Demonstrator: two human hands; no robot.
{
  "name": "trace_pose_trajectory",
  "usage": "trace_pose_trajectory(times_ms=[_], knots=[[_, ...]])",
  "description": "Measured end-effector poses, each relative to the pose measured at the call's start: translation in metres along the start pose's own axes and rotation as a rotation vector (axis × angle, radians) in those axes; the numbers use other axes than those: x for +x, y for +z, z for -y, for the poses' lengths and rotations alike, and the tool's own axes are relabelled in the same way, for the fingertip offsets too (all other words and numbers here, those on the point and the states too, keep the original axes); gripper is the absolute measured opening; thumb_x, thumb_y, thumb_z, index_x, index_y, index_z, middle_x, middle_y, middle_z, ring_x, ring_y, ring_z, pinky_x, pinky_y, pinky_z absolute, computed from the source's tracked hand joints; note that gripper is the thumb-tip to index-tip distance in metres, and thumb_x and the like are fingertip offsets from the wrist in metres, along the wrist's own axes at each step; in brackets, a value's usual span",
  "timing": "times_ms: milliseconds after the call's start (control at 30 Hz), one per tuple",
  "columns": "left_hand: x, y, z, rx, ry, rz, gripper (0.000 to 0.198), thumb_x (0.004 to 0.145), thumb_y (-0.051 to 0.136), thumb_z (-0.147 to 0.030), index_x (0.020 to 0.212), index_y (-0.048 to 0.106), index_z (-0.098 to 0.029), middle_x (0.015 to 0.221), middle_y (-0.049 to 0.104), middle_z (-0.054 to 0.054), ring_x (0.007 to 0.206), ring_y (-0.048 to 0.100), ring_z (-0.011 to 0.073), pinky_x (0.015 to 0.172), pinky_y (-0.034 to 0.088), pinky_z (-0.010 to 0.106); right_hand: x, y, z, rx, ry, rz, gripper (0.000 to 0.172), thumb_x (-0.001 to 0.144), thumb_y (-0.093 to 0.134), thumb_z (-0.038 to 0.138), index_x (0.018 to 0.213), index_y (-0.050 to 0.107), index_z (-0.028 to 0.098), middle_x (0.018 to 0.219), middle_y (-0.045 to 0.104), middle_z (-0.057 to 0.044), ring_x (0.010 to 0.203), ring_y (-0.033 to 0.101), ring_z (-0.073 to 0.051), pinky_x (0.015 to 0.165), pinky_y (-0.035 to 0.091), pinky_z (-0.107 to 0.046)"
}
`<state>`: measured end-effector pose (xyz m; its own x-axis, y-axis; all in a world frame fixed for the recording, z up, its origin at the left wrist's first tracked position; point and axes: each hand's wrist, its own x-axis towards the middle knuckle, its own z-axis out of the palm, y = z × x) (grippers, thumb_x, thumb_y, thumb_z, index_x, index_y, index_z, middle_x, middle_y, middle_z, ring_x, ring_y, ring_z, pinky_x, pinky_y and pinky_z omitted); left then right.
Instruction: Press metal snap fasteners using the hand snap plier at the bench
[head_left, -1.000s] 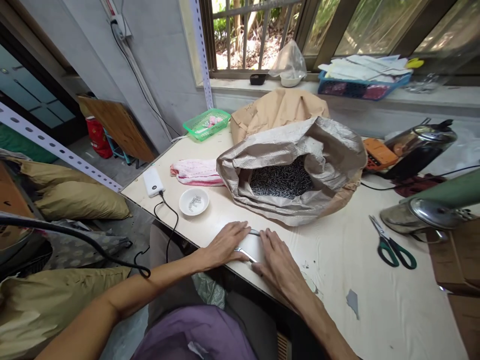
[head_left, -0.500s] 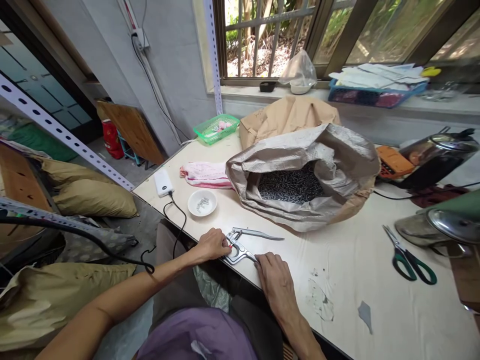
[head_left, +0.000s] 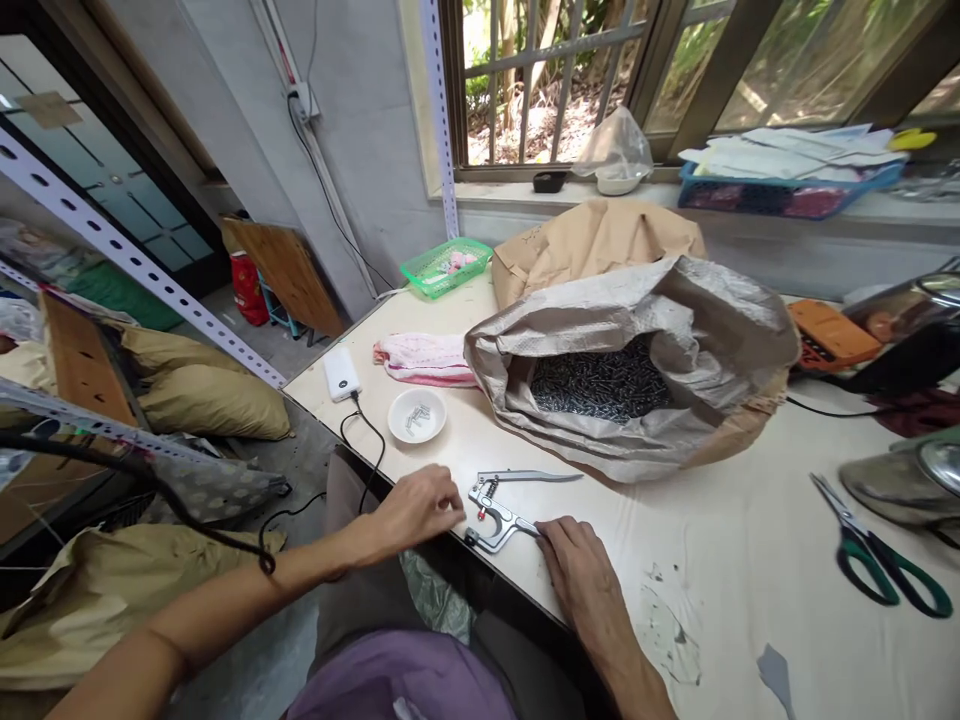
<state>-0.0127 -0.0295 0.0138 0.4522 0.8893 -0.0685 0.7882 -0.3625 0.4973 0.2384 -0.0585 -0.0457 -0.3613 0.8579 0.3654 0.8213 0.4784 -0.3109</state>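
Note:
Silver snap pliers [head_left: 501, 500] lie open on the pale table [head_left: 735, 560] near its front edge, handles spread to the right. My left hand [head_left: 418, 508] has its fingers pinched together just left of the plier jaws, and what they pinch is too small to make out. My right hand [head_left: 579, 570] rests fingers-down on the lower handle's end, covering it. A small white bowl [head_left: 417, 416] with several metal pieces sits just beyond my left hand. Behind the pliers, an open grey sack [head_left: 637, 370] holds a mass of small dark metal parts.
Green-handled scissors [head_left: 881, 560] lie at the right. A pink cloth [head_left: 424, 358], a white power bank [head_left: 341, 373] with a black cable and a green basket [head_left: 446, 265] sit at the back left. An orange device [head_left: 832, 335] and metal vessels stand far right. Sacks lie on the floor at left.
My hands first lay flat over the pliers, then drew apart and uncovered them. The left hand closed into a pinch at the jaws; the right slid back onto the lower handle.

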Motion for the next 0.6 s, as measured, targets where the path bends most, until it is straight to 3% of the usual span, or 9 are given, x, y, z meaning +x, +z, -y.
trace_pose_trajectory(times_ms=[133, 267, 367, 467, 533, 600], knots=[[-0.035, 0.024, 0.007, 0.141, 0.096, 0.056, 0.011, 0.086, 0.055, -0.025, 0.079, 0.061, -0.018, 0.080, 0.059, 0.004, 0.078, 0.054, 0.0165, 0.068, 0.041, 0.026, -0.001, 0.001, 0.003, 0.014, 0.009, -0.053, 0.020, 0.093, 0.038, 0.026, 0.090, 0.057, 0.021, 0.078, 0.058, -0.003, 0.071, 0.049, -0.016, 0.066, 0.039, -0.030], [-0.047, 0.038, 0.015, 0.162, 0.134, 0.057, 0.012, 0.089, 0.051, -0.023, 0.082, 0.060, -0.018, 0.087, 0.059, 0.004, 0.082, 0.054, 0.0161, 0.071, 0.042, 0.026, -0.004, 0.009, -0.002, 0.033, -0.019, -0.118, 0.019, 0.092, 0.040, 0.027, 0.099, 0.056, 0.020, 0.080, 0.059, -0.004, 0.072, 0.050, -0.017, 0.066, 0.040, -0.030], [-0.031, 0.024, 0.019, 0.162, 0.112, -0.063, 0.018, 0.092, 0.046, -0.024, 0.084, 0.061, -0.018, 0.084, 0.057, 0.004, 0.081, 0.053, 0.0153, 0.070, 0.043, 0.025, -0.005, 0.015, -0.008, 0.027, -0.047, -0.157, 0.020, 0.092, 0.040, 0.028, 0.099, 0.057, 0.020, 0.080, 0.060, -0.004, 0.070, 0.050, -0.017, 0.065, 0.040, -0.030], [0.004, -0.008, 0.031, 0.303, -0.076, -0.264, 0.021, 0.092, 0.044, -0.018, 0.083, 0.063, -0.016, 0.085, 0.057, 0.006, 0.083, 0.051, 0.0180, 0.071, 0.043, 0.028, -0.005, 0.017, -0.010, 0.026, -0.056, -0.187, 0.020, 0.093, 0.039, 0.029, 0.097, 0.057, 0.021, 0.078, 0.060, -0.004, 0.068, 0.051, -0.016, 0.063, 0.040, -0.030], [0.031, -0.028, 0.045, 0.391, -0.190, -0.258, 0.017, 0.087, 0.049, -0.012, 0.081, 0.065, -0.016, 0.086, 0.058, 0.008, 0.087, 0.050, 0.0208, 0.072, 0.043, 0.030, -0.005, 0.017, -0.010, 0.028, -0.049, -0.186, 0.020, 0.092, 0.040, 0.030, 0.097, 0.057, 0.021, 0.079, 0.060, -0.004, 0.068, 0.051, -0.016, 0.064, 0.041, -0.030], [0.054, -0.041, 0.058, 0.439, -0.251, -0.167, 0.016, 0.083, 0.053, -0.007, 0.075, 0.065, -0.015, 0.082, 0.058, 0.009, 0.087, 0.049, 0.0229, 0.069, 0.043, 0.031, -0.005, 0.019, -0.011, 0.027, -0.045, -0.177, 0.021, 0.092, 0.040, 0.032, 0.097, 0.057, 0.022, 0.079, 0.061, -0.004, 0.068, 0.052, -0.016, 0.064, 0.041, -0.031]])
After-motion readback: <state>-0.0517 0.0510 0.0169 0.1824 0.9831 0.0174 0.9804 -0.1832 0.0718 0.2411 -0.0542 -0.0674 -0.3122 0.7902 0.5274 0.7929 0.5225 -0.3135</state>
